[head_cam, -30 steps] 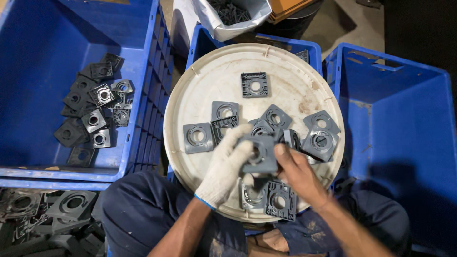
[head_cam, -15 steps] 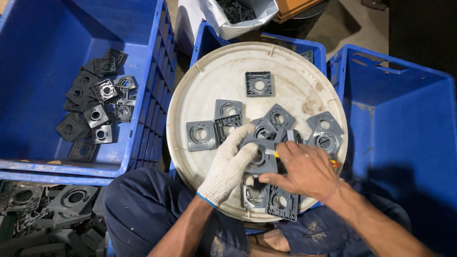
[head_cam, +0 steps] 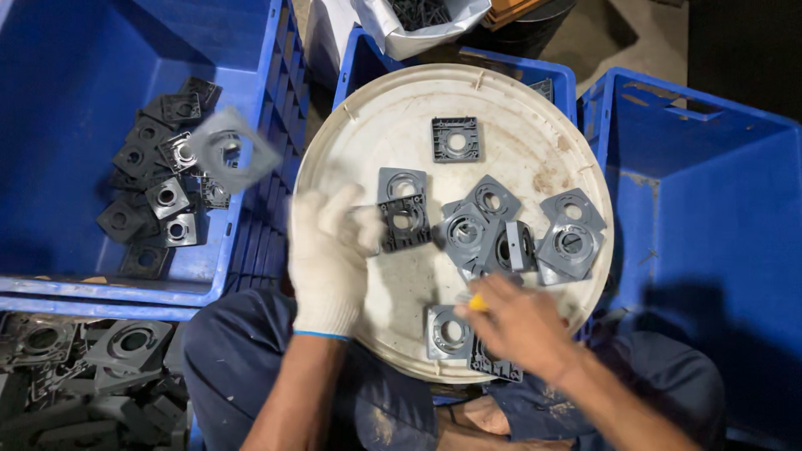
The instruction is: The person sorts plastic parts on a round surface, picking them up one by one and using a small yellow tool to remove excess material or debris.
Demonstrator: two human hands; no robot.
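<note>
Grey square plates (head_cam: 468, 234) with round holes lie scattered on a white round lid (head_cam: 518, 134) — the surface between three blue crates. The left hand (head_cam: 327, 255), in a white glove, hangs open over the lid's left edge, its fingertips just beside a dark plate (head_cam: 404, 223). One blurred plate (head_cam: 232, 150) is in mid-air above the left crate (head_cam: 75, 92), where more plates lie heaped. The bare right hand (head_cam: 522, 321) rests low on the lid, closed on a small yellow tool (head_cam: 476, 302). A white bag (head_cam: 422, 21) of dark parts sits at the top.

Grey plate (head_cam: 230, 150) now airborne over bin (head_cam: 75, 100)
</note>
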